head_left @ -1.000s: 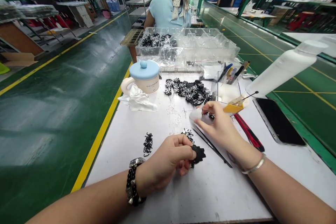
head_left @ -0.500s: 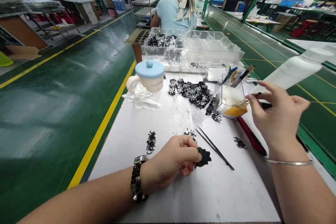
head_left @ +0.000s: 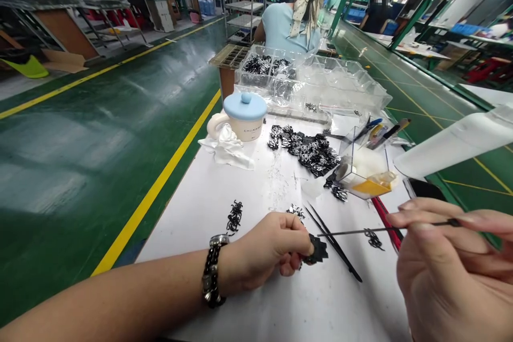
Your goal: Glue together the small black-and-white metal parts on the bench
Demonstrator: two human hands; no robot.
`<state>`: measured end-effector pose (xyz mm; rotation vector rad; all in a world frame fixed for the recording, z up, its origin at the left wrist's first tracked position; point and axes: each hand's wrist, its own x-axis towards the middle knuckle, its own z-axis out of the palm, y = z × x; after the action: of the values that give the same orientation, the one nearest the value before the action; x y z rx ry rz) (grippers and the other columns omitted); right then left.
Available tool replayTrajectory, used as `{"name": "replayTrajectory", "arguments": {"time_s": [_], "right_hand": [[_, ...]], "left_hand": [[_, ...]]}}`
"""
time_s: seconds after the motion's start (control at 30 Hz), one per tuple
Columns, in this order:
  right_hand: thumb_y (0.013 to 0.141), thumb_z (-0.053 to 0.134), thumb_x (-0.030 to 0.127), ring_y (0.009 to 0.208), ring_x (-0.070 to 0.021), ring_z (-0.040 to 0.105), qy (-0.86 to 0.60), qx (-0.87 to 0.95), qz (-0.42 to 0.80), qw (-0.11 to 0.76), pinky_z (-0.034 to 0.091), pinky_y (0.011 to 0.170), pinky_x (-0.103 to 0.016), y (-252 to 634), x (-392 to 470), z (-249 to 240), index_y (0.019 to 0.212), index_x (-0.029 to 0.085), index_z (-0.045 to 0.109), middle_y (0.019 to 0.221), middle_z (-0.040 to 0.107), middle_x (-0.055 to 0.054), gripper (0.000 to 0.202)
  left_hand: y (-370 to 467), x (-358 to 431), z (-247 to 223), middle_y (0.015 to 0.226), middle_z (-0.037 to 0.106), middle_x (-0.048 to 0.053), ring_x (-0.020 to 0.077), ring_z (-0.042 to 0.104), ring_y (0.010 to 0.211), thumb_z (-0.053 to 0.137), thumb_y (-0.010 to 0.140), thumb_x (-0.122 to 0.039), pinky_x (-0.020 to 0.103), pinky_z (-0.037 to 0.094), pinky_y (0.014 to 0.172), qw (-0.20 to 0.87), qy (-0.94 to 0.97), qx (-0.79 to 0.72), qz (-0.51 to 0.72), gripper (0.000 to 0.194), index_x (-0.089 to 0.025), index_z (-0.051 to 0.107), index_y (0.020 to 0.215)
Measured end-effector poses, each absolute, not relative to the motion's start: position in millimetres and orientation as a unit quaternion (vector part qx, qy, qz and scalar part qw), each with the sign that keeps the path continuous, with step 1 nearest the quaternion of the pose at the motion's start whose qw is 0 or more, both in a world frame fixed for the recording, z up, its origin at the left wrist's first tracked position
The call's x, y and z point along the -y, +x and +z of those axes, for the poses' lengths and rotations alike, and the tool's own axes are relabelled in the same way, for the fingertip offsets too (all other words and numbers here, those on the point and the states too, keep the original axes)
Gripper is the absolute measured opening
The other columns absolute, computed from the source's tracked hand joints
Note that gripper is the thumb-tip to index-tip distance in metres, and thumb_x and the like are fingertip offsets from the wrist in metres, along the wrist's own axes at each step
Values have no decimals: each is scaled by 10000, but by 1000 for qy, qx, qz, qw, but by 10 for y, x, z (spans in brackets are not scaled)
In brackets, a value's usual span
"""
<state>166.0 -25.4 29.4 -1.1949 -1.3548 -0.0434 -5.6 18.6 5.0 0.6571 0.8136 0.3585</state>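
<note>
My left hand point(head_left: 276, 248) pinches a small flat black part point(head_left: 316, 250) with notched edges, low over the white table. In my right hand point(head_left: 449, 256), at the right, is a thin dark rod point(head_left: 360, 231), whose tip points left and lies close to the black part. Black tweezers point(head_left: 334, 243) rest on the table just beyond the part. Small black hooked pieces lie in a pile point(head_left: 234, 216) left of my left hand and in another pile point(head_left: 374, 239) under the rod. Behind my left hand is a small heap of shiny pieces point(head_left: 295, 211).
A heap of black and silver parts point(head_left: 306, 149) lies mid-table. Around it stand a lidded mug point(head_left: 245, 127) with a white tissue point(head_left: 228, 149), a clear pen box point(head_left: 363, 168), a white bottle point(head_left: 457, 141) and clear compartment trays point(head_left: 340, 85). A person in light blue sits beyond.
My right hand has come away from the pen box, down and nearer, and the thin rod now extends toward the black part. My left hand still holds the part. The view has shifted slightly.
</note>
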Motion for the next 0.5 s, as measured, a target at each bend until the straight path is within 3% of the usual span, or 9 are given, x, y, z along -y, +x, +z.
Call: {"name": "replayTrajectory", "arguments": {"time_s": [0.1,0.2,0.4,0.5], "right_hand": [[621,760,127,585,-263,622,-505,519,13,689,551,673,-523,1645,251,274,931,368,651,578,563,46,408],[636,751,145,610,-267,628,-504,503,32,702,561,636,-511,1647,262,258,901,368,650,581,588,40,361],[663,738,165,596,-232,614,-538,486,48,687,515,877,-545,1676,327,284,929,447,636,605,551,55,401],[667,750,201,554,-221,588,-536,492,68,682,494,897,-551,1715,356,288,921,434,637,598,551,51,363]], "left_hand": [[-57,-184,61,523,537,-32,40,397,395,609,523,-168,141,247,336,851,312,-388,167,177,-164,509,669],[-57,-190,66,508,527,-38,40,399,388,617,521,-171,141,252,334,852,312,-386,165,183,-164,510,670],[-56,-208,63,438,500,-58,48,391,366,614,519,-155,145,258,326,854,315,-379,165,168,-170,509,650],[-54,-212,67,432,499,-60,46,388,359,615,518,-159,145,260,322,853,314,-382,167,167,-169,512,649]]}}
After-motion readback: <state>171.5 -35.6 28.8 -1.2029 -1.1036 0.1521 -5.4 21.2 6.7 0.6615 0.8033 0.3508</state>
